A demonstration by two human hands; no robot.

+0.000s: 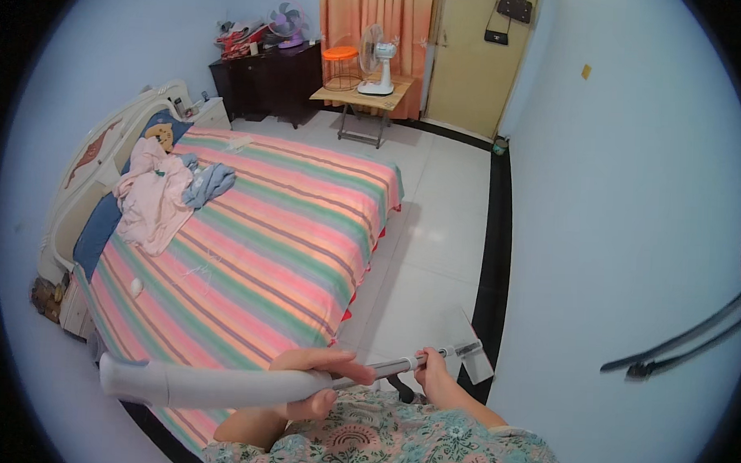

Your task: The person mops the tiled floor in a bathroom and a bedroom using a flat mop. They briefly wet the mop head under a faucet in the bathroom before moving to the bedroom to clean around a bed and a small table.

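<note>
A flat mop lies slantwise across the lower middle of the view. Its thick white handle [218,387] points left over the bed's near edge. Around the handle's lower end, my left hand [321,373] is closed, fingers above and thumb below. My right hand [433,374] grips the thin metal pole [397,365] farther along. Past it, the flat white mop head [475,359] is close to the black skirting at the right wall. I cannot tell whether the head touches the floor. A small dark part shows under the pole beside my right hand.
On my left stands a bed [264,252] with a striped cover, pink and blue cloths and a plush toy. Pale floor tiles [439,242] run between bed and wall [625,199]. Farther off are a folding table [367,97] with a fan, a dark cabinet [265,85] and a door [470,63].
</note>
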